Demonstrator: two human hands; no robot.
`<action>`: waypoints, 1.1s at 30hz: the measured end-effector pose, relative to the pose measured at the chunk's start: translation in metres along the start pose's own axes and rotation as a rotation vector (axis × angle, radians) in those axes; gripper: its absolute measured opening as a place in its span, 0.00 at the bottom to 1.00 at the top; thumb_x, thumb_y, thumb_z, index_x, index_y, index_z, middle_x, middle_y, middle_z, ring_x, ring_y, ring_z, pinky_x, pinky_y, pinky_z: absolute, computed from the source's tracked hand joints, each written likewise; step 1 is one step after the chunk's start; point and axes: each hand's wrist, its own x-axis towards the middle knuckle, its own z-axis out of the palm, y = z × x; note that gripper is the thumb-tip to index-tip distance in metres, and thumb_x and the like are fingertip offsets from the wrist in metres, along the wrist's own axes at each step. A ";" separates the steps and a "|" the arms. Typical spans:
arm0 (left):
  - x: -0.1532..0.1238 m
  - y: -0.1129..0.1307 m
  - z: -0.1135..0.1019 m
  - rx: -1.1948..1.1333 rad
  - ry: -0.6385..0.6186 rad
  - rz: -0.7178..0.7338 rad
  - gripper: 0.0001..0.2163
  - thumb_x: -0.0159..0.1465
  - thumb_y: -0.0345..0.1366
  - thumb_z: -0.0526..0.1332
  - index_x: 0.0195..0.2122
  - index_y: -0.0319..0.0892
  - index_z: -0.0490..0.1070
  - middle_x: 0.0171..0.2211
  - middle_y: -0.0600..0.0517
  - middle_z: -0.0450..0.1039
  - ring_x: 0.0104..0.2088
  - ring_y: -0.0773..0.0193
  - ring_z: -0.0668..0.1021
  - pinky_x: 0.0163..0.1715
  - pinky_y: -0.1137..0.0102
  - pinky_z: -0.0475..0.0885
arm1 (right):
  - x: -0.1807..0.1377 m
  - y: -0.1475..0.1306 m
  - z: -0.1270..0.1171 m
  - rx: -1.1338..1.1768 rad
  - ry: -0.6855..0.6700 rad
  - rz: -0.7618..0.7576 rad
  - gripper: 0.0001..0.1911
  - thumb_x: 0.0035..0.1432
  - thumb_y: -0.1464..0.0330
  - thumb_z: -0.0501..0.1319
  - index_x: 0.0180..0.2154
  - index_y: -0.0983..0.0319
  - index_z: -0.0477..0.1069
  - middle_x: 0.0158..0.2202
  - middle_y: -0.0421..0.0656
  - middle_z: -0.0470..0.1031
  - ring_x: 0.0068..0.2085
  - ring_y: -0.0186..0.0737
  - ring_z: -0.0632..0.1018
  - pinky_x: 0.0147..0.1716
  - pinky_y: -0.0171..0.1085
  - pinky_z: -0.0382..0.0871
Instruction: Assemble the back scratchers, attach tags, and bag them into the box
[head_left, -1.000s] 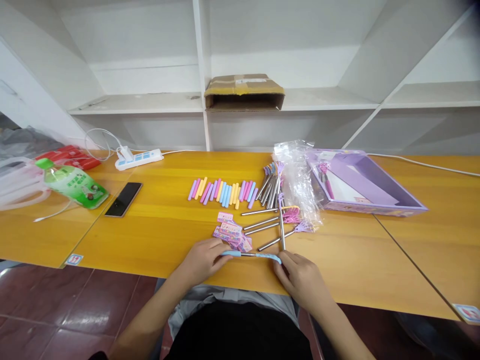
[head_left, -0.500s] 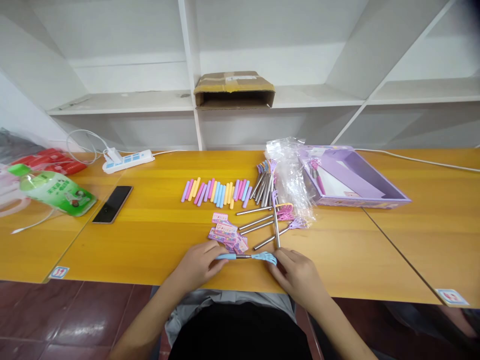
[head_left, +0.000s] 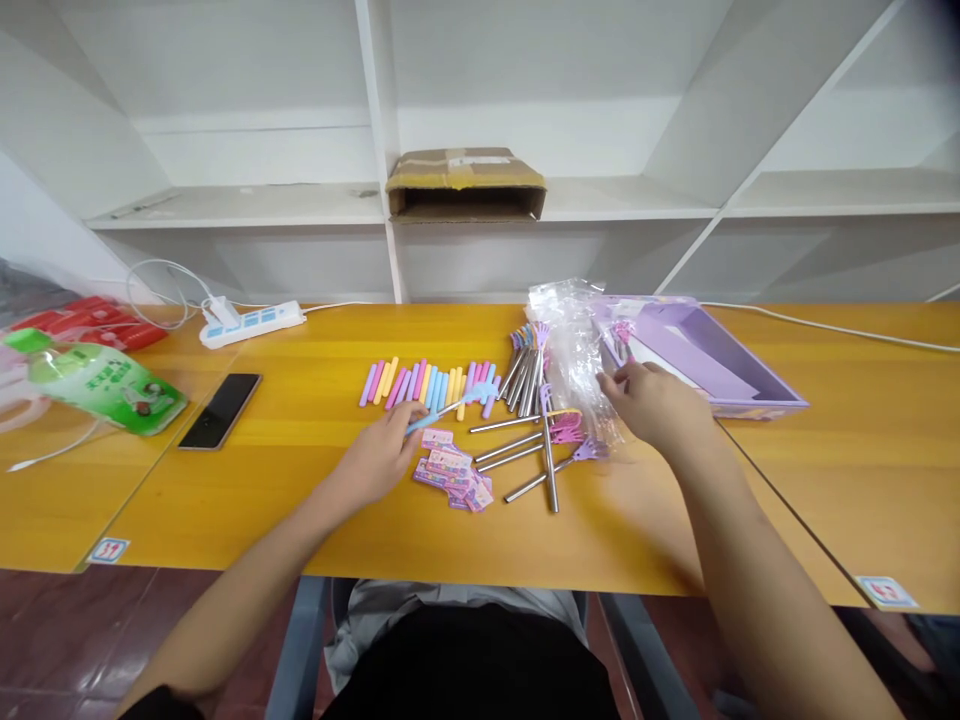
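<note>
My left hand [head_left: 384,450] is closed around the handle of a light blue back scratcher [head_left: 478,393], whose claw end points right over the coloured sticks. My right hand [head_left: 651,402] is at the front left of the purple box [head_left: 757,395], thumb and fingers apart. It partly covers a pink back scratcher [head_left: 622,332] in the box, and the clear plastic bag [head_left: 574,345] lies beside it. Between my hands are loose metal-shafted back scratchers [head_left: 550,465] with purple and pink claws, and a bundle of more [head_left: 529,375] behind them. Small printed cards [head_left: 454,470] lie near my left hand.
A row of pastel sticks [head_left: 409,385] lies mid-table. To the left are a phone [head_left: 220,411], a power strip [head_left: 255,325], a green-capped bottle [head_left: 109,385] and a red packet [head_left: 90,325]. A cardboard box [head_left: 466,185] sits on the white shelf.
My left hand has lifted the blue back scratcher forward and left, tilting its claw end away from me. My right hand has left its claw and reached forward and right to the purple box.
</note>
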 end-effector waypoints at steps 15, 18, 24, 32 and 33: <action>0.019 -0.025 0.030 -0.282 0.205 -0.126 0.19 0.78 0.38 0.54 0.68 0.45 0.67 0.51 0.45 0.77 0.50 0.54 0.81 0.56 0.57 0.74 | 0.014 0.014 0.045 0.083 0.148 0.078 0.19 0.73 0.61 0.56 0.44 0.62 0.85 0.45 0.55 0.82 0.40 0.50 0.79 0.37 0.44 0.65; 0.019 -0.023 0.030 -0.296 0.195 -0.097 0.19 0.79 0.39 0.53 0.68 0.45 0.69 0.54 0.44 0.78 0.50 0.55 0.80 0.57 0.57 0.74 | 0.015 0.017 0.042 0.131 0.227 0.104 0.20 0.73 0.62 0.55 0.48 0.63 0.85 0.48 0.57 0.81 0.41 0.50 0.79 0.40 0.45 0.68; 0.019 -0.012 0.028 -0.346 0.134 -0.070 0.13 0.76 0.38 0.56 0.52 0.44 0.80 0.51 0.46 0.78 0.51 0.54 0.79 0.58 0.56 0.74 | 0.015 0.004 0.031 0.630 0.474 0.072 0.20 0.71 0.56 0.58 0.48 0.64 0.81 0.39 0.50 0.82 0.36 0.44 0.78 0.41 0.43 0.74; 0.012 -0.010 0.042 -0.685 -0.014 -0.125 0.22 0.76 0.55 0.59 0.54 0.44 0.81 0.49 0.45 0.74 0.34 0.63 0.76 0.29 0.70 0.71 | -0.051 -0.106 0.012 1.111 -0.017 -0.321 0.21 0.72 0.48 0.63 0.48 0.58 0.78 0.29 0.39 0.74 0.25 0.35 0.70 0.25 0.36 0.64; 0.012 -0.011 0.044 -0.706 -0.014 -0.115 0.24 0.76 0.58 0.58 0.55 0.43 0.81 0.49 0.45 0.74 0.32 0.65 0.74 0.27 0.70 0.70 | -0.060 -0.119 0.012 1.126 -0.098 -0.361 0.20 0.73 0.49 0.63 0.49 0.58 0.78 0.29 0.38 0.74 0.25 0.35 0.70 0.24 0.35 0.63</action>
